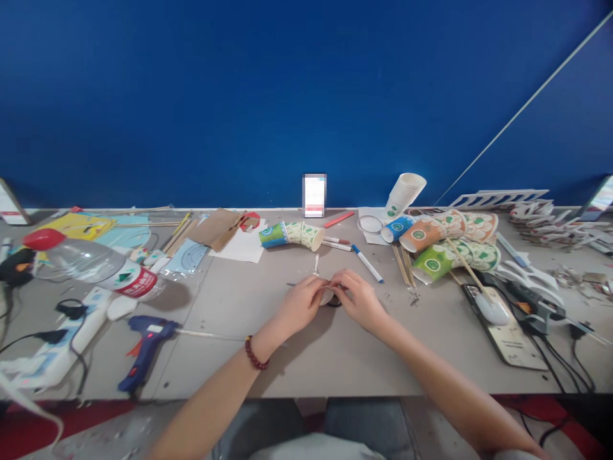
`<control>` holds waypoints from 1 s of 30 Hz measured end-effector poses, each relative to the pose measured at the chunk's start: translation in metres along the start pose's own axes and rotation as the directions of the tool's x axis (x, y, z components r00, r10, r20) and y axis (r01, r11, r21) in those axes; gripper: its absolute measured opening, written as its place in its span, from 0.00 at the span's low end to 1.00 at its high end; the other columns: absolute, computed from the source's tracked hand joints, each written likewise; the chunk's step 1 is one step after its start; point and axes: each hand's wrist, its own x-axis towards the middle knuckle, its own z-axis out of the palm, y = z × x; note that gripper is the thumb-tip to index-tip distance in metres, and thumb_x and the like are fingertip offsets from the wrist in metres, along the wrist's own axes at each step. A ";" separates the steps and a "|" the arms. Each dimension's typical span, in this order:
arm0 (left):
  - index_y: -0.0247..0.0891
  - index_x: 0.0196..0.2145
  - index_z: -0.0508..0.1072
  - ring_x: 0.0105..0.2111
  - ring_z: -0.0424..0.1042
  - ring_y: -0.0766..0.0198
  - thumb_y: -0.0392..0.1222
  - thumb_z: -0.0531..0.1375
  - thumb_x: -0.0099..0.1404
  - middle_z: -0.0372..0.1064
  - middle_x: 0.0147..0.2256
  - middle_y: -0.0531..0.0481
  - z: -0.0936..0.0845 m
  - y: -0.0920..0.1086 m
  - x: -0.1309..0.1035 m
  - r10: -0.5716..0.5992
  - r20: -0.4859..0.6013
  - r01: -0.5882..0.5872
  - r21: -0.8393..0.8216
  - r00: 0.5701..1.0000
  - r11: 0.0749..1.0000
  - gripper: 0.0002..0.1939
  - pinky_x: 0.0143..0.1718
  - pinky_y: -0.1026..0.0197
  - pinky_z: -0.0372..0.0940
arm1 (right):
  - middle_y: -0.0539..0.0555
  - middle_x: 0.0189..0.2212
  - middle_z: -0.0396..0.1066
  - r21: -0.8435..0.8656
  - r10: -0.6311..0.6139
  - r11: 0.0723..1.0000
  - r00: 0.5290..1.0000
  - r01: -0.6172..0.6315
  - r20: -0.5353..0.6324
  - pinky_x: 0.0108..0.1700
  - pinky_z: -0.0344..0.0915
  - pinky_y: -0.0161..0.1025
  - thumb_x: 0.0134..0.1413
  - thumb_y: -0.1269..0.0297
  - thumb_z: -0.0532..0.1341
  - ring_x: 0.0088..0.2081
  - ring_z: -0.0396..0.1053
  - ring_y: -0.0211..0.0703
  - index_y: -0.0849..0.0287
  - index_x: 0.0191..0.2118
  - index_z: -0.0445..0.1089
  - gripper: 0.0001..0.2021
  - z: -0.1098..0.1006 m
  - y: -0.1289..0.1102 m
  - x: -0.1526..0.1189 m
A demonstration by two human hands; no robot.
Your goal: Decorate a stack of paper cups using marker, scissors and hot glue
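Observation:
Both hands meet over the middle of the table. My left hand point(302, 303), with a dark red bead bracelet point(256, 353) at the wrist, pinches the left side of a small pale round piece point(326, 296). On its right side, my right hand point(357, 298) grips the same piece with thumb and fingertips. The fingers cover much of it, so its exact kind is unclear. Just under the fingers shows a dark rounded object point(336, 302), mostly hidden. A small white fork-like piece point(317, 264) lies just beyond the hands.
A blue glue gun point(148, 345), a power strip point(71, 342) and a plastic bottle point(103, 265) lie left. Patterned paper cups point(290, 235) and markers point(368, 263) lie beyond the hands. At right are more cups point(433, 262), a phone point(510, 335), a mouse point(492, 310) and another glue gun point(531, 300).

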 end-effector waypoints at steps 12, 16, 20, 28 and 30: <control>0.40 0.36 0.74 0.34 0.67 0.60 0.43 0.50 0.68 0.69 0.35 0.47 -0.008 -0.002 0.003 -0.005 0.076 0.016 -0.145 0.997 0.989 0.14 0.37 0.62 0.59 | 0.49 0.30 0.63 0.428 0.289 0.826 0.927 -0.367 0.238 0.30 0.66 0.35 0.55 0.63 0.57 0.27 0.66 0.36 0.57 0.31 0.63 0.05 -0.005 -0.005 0.002; 0.39 0.33 0.74 0.34 0.66 0.61 0.46 0.50 0.68 0.69 0.32 0.48 -0.007 0.001 0.003 -0.023 0.080 0.043 -0.266 0.997 0.963 0.15 0.38 0.61 0.59 | 0.48 0.29 0.62 0.531 0.322 0.714 0.888 -0.456 0.330 0.32 0.65 0.35 0.55 0.56 0.60 0.28 0.65 0.36 0.57 0.32 0.63 0.10 -0.011 -0.011 0.005; 0.37 0.33 0.74 0.32 0.65 0.62 0.49 0.53 0.66 0.69 0.31 0.48 -0.003 0.001 0.003 -0.114 0.094 0.144 -0.440 0.989 0.887 0.15 0.36 0.62 0.59 | 0.47 0.27 0.60 0.619 0.287 0.652 0.898 -0.438 0.333 0.34 0.63 0.35 0.53 0.51 0.61 0.29 0.61 0.36 0.57 0.31 0.62 0.15 -0.014 -0.013 0.007; 0.34 0.36 0.74 0.31 0.67 0.63 0.57 0.60 0.58 0.71 0.32 0.48 -0.010 -0.008 0.010 -0.348 -0.070 0.217 -0.662 0.935 0.717 0.20 0.34 0.63 0.62 | 0.52 0.34 0.67 0.695 0.337 0.562 0.891 -0.450 0.304 0.41 0.67 0.41 0.51 0.51 0.63 0.32 0.69 0.39 0.57 0.31 0.65 0.15 -0.017 -0.006 0.008; 0.34 0.37 0.74 0.32 0.68 0.63 0.55 0.60 0.59 0.72 0.34 0.47 -0.013 -0.007 0.009 -0.329 -0.100 0.189 -0.648 0.939 0.738 0.19 0.36 0.62 0.63 | 0.51 0.30 0.69 0.629 0.418 0.626 0.879 -0.461 0.228 0.40 0.67 0.42 0.51 0.54 0.63 0.31 0.70 0.40 0.57 0.33 0.67 0.11 -0.014 -0.001 0.008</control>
